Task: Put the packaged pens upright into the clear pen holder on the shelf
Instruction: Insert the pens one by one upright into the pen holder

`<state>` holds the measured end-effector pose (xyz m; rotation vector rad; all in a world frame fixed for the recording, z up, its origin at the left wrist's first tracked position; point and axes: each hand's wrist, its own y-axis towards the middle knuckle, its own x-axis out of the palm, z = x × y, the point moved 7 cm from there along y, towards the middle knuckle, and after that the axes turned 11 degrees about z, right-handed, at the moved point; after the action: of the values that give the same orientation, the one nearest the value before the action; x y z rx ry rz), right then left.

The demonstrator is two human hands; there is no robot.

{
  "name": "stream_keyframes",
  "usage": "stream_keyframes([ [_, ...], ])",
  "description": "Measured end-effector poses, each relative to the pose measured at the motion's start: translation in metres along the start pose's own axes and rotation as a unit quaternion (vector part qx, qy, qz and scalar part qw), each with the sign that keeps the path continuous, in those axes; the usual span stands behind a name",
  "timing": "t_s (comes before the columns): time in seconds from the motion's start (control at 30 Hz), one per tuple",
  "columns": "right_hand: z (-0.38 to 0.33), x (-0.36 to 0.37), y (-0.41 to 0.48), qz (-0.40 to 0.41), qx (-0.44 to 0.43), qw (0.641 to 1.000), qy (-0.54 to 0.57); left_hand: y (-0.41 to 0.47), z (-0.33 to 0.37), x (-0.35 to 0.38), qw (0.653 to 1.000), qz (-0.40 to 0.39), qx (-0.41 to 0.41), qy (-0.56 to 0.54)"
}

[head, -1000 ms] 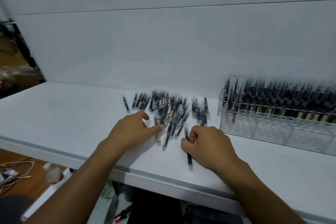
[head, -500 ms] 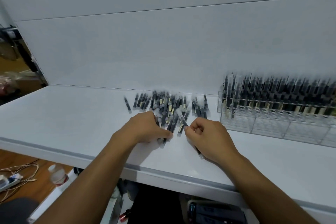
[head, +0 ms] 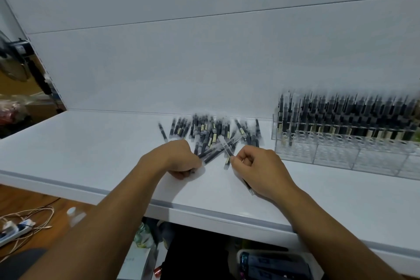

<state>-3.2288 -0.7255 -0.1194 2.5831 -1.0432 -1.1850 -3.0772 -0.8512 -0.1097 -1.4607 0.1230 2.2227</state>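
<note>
**Location of goods.** A heap of loose pens (head: 213, 134), each in a clear sleeve, is found lying flat near the back of the white shelf (head: 91, 143), roughly at its middle. The clear pen holder (head: 336, 154) is set on the same shelf, just to the right of the heap and apart from it.

**Hands.** The left hand (head: 179, 161) is curled at the near edge of the heap, and several of the loose pens are gripped in it, their ends projecting from the fist toward the heap. A single pen (head: 225, 145) is pinched between thumb and forefinger of the right hand (head: 261, 170), tilted and pointing away from the person. A second pen (head: 248, 188) is seen projecting from beneath the right palm toward the shelf edge; whether it is held or merely lies under the hand cannot be told.

**Progress.** The rear rows of the holder are occupied by standing pens (head: 341, 118), upright and closely packed. The front tubes appear unfilled, though blur prevents a firm reading. The work is judged to be well advanced but not finished: a sizeable heap is left to be transferred, and nothing is being carried to the holder at this moment. The present step is assessed as gathering stock from the heap.

**Other matters.** A power strip (head: 13, 232) with cables is noted on the floor, lower left.
</note>
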Motion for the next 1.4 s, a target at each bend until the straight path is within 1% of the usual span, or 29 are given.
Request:
stream_keyframes([
  [0.13,0.001,0.000,0.001,0.000,0.001,1.000,0.003,-0.003,0.006,0.004,0.992,0.028,0.037,0.113],
  [0.2,0.002,0.000,0.002,0.001,0.003,1.000,0.014,-0.004,0.006,0.005,0.988,0.042,0.050,0.141],
  [0.27,0.002,-0.001,0.001,0.004,0.006,0.999,0.033,-0.007,0.004,0.004,0.986,0.051,0.064,0.142],
  [0.5,-0.001,-0.003,0.000,0.003,0.011,0.993,0.120,-0.019,-0.030,-0.010,0.989,0.132,0.052,0.032],
  [0.6,-0.007,-0.005,-0.001,-0.005,0.014,0.984,0.180,-0.028,-0.041,-0.012,0.984,0.146,0.054,-0.088],
  [0.67,-0.010,-0.009,-0.002,0.001,0.015,0.975,0.221,-0.035,-0.044,-0.011,0.974,0.147,0.058,-0.164],
  [0.8,-0.010,-0.028,-0.006,0.025,0.012,0.967,0.254,-0.044,-0.029,-0.008,0.939,0.135,0.111,-0.295],
  [0.87,-0.007,-0.044,-0.009,0.038,0.006,0.967,0.251,-0.048,-0.013,-0.002,0.914,0.114,0.132,-0.365],
  [0.93,-0.003,-0.064,-0.012,0.060,0.001,0.969,0.241,-0.051,0.007,0.007,0.882,0.089,0.151,-0.437],
  [1.03,0.010,-0.101,-0.009,0.118,0.007,0.965,0.232,-0.053,0.040,0.024,0.837,0.052,0.168,-0.519],
  [1.17,0.027,-0.154,0.001,0.213,0.027,0.944,0.252,-0.059,0.084,0.047,0.776,-0.007,0.161,-0.610],
  [1.23,0.035,-0.173,0.008,0.239,0.039,0.938,0.250,-0.062,0.097,0.060,0.750,-0.035,0.151,-0.642],
  [1.27,0.039,-0.178,0.011,0.247,0.045,0.937,0.242,-0.064,0.101,0.066,0.746,-0.046,0.146,-0.648],
  [1.37,0.049,-0.184,0.023,0.253,0.055,0.947,0.190,-0.063,0.101,0.076,0.761,-0.058,0.153,-0.628],
  [1.4,0.050,-0.182,0.028,0.248,0.057,0.952,0.170,-0.061,0.099,0.076,0.759,-0.065,0.152,-0.630],
])
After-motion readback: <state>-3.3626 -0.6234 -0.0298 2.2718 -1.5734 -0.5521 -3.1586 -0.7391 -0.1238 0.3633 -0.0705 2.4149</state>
